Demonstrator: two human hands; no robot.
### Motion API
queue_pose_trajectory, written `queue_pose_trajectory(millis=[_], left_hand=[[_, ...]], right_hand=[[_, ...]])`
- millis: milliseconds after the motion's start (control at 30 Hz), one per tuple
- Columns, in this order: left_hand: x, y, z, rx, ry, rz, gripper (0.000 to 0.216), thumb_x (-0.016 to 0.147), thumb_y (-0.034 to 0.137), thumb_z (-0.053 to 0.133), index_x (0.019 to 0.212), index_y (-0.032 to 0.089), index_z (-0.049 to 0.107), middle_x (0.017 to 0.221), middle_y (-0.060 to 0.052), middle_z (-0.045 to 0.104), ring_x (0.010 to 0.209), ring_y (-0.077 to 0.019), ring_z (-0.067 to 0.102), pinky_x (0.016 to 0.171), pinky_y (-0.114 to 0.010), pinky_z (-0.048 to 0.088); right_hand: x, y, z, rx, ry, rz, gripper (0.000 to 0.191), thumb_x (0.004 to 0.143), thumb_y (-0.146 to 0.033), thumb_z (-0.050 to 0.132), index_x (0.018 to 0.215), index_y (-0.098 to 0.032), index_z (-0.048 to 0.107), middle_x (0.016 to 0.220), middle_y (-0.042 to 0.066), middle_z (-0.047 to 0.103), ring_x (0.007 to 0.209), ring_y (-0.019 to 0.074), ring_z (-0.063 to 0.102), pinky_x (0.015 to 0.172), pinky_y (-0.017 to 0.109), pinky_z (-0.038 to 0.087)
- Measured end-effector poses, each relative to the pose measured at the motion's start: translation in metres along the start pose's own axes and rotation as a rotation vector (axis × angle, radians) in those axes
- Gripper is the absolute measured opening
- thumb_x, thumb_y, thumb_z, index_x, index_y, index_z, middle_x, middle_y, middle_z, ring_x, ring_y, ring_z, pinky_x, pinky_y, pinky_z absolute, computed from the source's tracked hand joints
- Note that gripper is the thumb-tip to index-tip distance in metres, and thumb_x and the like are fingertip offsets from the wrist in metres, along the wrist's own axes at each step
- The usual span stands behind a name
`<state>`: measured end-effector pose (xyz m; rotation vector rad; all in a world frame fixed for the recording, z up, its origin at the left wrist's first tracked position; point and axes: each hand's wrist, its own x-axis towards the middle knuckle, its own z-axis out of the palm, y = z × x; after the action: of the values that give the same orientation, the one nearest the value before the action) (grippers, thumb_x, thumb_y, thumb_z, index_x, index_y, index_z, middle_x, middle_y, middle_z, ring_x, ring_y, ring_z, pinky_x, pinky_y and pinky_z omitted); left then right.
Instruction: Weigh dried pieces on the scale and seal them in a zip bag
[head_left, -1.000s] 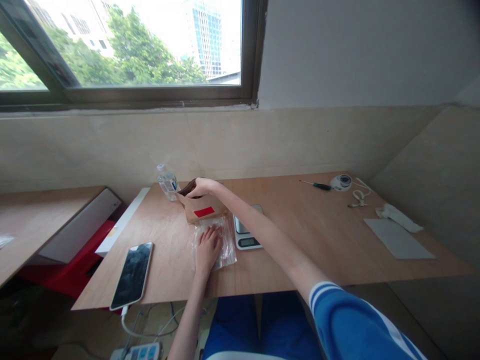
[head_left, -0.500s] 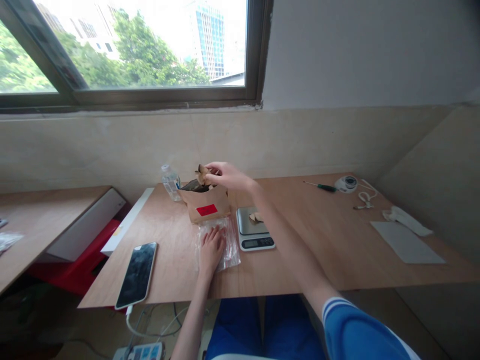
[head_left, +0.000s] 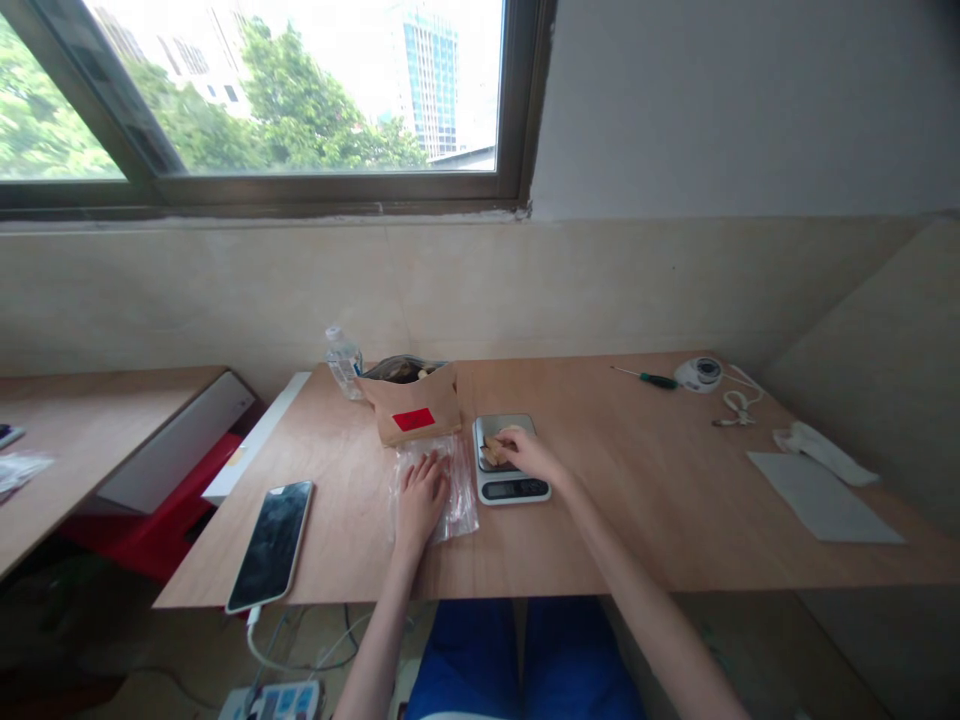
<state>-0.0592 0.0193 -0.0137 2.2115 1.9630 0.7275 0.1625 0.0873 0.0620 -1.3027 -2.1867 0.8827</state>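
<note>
My left hand point(head_left: 423, 498) lies flat, fingers stretched, on clear plastic zip bags point(head_left: 459, 505). Over the steel pan of a small digital scale point(head_left: 517, 489) is my right hand point(head_left: 522, 451), its fingertips closed on tan pieces with dark edges that look like dried mushroom point(head_left: 492, 451). Whether those pieces rest on the pan or are just held above it, I cannot tell. Behind my left hand stands an open brown paper pouch point(head_left: 415, 405) with a red label, more pieces showing in its mouth.
A clear bottle point(head_left: 345, 365) stands left of the pouch. Near the table's left edge lies a phone point(head_left: 271, 545) on a charging cable. To the right are a screwdriver point(head_left: 651, 379), a white dome camera point(head_left: 699, 374) with its cable, and a grey-white sheet point(head_left: 823, 497).
My right hand has moved from above the pouch mouth down and right to the scale, carrying mushroom pieces. My left hand stays flat on the plastic bags.
</note>
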Motion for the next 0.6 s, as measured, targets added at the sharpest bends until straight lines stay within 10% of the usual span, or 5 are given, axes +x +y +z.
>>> queue_pose_trajectory(millis=[267,600], left_hand=[[-0.001,0.0,0.0,0.008,0.0,0.006,0.038,0.089,0.024,0.036,0.123,0.024,0.053,0.136,-0.005,0.049,0.129,-0.0216,0.04,0.106,-0.043,0.03],[-0.001,0.0,0.0,-0.002,0.02,0.013,0.037,0.089,0.023,0.038,0.121,0.025,0.055,0.134,-0.005,0.051,0.126,-0.0212,0.042,0.105,-0.043,0.031]], right_hand=[[0.005,-0.02,-0.013,-0.115,0.112,0.019,0.03,0.078,-0.015,0.06,0.108,-0.016,0.062,0.109,0.011,0.055,0.099,0.0181,0.056,0.089,0.03,0.041],[0.078,-0.175,-0.07,-0.052,0.08,-0.488,0.025,0.089,-0.015,0.044,0.1,-0.013,0.066,0.102,0.006,0.063,0.09,0.0116,0.057,0.082,0.022,0.041]])
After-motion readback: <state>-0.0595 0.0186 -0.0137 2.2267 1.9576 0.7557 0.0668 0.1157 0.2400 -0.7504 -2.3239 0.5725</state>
